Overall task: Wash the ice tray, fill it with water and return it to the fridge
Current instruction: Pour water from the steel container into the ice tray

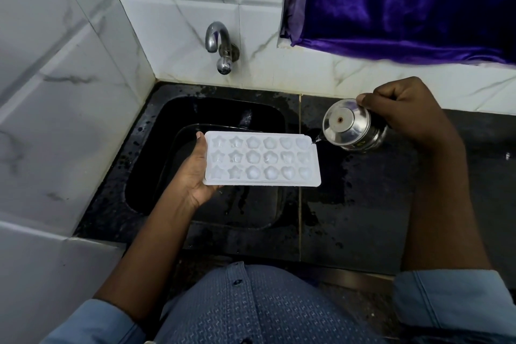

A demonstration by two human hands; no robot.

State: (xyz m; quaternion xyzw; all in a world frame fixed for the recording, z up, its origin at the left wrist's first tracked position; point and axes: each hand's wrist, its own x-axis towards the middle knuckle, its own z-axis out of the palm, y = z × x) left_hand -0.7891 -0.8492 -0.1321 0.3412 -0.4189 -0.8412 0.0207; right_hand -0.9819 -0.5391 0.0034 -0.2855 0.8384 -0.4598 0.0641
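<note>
A white ice tray [262, 158] with star, flower and heart moulds is held level above the black sink [156, 148]. My left hand [195, 173] grips its left end, palm underneath and thumb on the far edge. My right hand [405, 112] grips a shiny steel pot [351, 127], tipped on its side toward the tray. A thin stream of water runs from the pot's rim onto the tray's far right corner.
A chrome tap [219, 45] juts from the white marble-tiled wall above the sink. The wet black counter [363, 204] stretches to the right. A purple curtain [405, 3] hangs at the upper right. White tiled wall closes off the left side.
</note>
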